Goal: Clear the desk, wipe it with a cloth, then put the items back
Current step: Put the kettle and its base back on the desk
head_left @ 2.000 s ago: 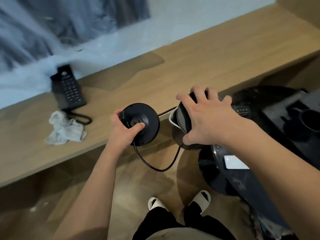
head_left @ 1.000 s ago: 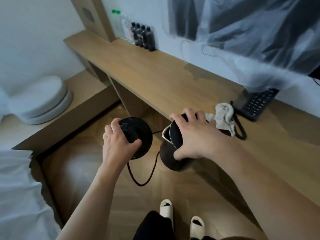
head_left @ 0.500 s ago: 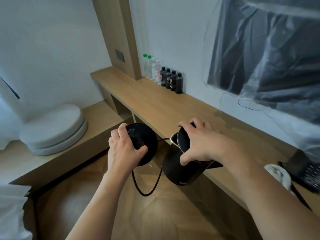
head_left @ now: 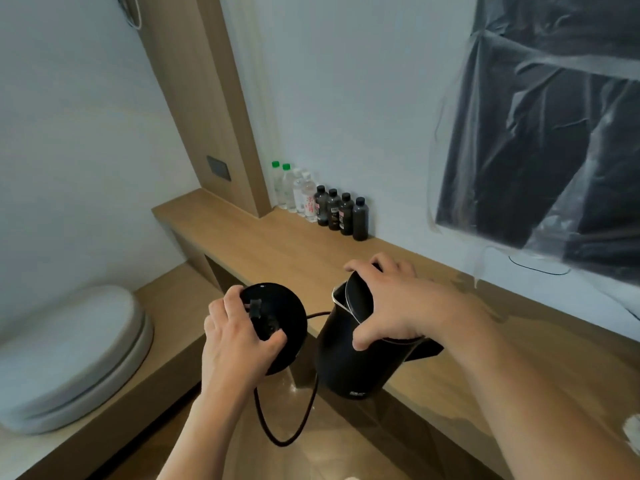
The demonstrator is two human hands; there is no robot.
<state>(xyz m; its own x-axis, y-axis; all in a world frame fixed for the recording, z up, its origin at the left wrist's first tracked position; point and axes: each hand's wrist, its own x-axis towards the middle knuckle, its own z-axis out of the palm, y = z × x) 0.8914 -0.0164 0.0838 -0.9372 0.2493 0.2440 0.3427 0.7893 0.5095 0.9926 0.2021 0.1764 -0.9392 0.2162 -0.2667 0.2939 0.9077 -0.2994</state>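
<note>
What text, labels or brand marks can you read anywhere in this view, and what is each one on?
None can be read with certainty.
Kettle, held by the right hand: a small pale mark near its bottom edge, too blurred to read.
Dark bottles: labels with red and white print, too small.
Clear bottles: one red-printed label, too small.
Kettle base, in the left hand: no text visible.

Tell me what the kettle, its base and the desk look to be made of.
Kettle: matte black body, plastic or coated metal, I cannot tell which; a thin bright rim under the lid suggests a steel liner.
Base: black plastic by its dull moulded look, with a rubbery black cord.
Desk: light wood-grain top with a smooth low sheen, probably laminate or veneer rather than solid wood.
</note>
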